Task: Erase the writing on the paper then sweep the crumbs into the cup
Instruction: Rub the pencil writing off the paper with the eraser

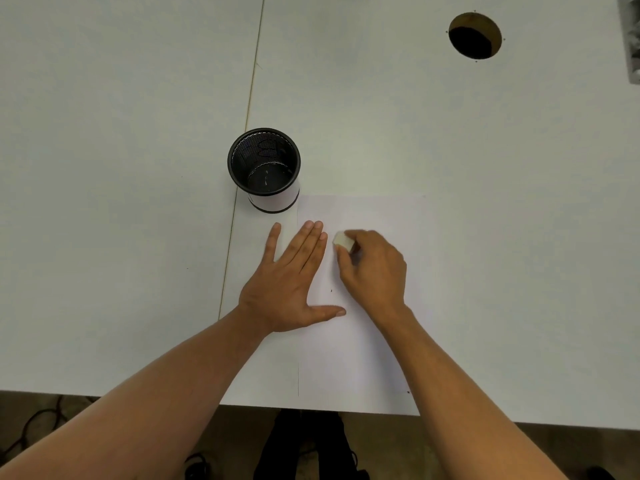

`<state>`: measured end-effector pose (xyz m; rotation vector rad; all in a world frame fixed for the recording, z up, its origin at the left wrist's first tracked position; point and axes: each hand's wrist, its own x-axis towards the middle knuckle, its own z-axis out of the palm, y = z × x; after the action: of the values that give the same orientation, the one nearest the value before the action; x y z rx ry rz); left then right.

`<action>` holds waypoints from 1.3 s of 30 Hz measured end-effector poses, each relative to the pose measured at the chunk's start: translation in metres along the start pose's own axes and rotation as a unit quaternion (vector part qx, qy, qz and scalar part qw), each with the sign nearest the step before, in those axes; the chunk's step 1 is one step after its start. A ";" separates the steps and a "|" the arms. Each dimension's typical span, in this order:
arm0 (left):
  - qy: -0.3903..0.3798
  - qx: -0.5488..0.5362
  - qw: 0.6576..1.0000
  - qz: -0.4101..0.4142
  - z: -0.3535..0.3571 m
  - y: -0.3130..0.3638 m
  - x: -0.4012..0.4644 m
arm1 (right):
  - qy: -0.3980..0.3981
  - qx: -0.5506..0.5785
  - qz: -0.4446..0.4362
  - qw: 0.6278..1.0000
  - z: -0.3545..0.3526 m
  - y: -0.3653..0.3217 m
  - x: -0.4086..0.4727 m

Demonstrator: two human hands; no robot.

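The left hand (289, 278) lies spread flat, pinning the paper (363, 341). The right hand (372, 268) pinches an eraser (343, 241). Short, light strokes away from the pinning hand should avoid creasing.

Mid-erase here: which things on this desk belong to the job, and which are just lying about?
Part of the job:
- paper, flat by the near edge
- eraser, pinched in the right hand
- left hand, flat, pressing the paper's left side
- black mesh cup, upright at the paper's far-left corner

Just there:
- round cable hole in the table
- grey object at the far-right edge, cut off
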<state>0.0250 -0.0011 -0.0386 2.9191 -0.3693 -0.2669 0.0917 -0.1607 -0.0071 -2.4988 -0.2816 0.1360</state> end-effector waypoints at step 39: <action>0.001 -0.005 1.000 -0.002 0.000 0.000 0.001 | -0.005 -0.021 0.007 1.000 0.000 -0.004 0.020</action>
<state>0.0257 -0.0016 -0.0386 2.9105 -0.3618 -0.2641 0.1107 -0.1530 -0.0054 -2.5424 -0.2734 0.1506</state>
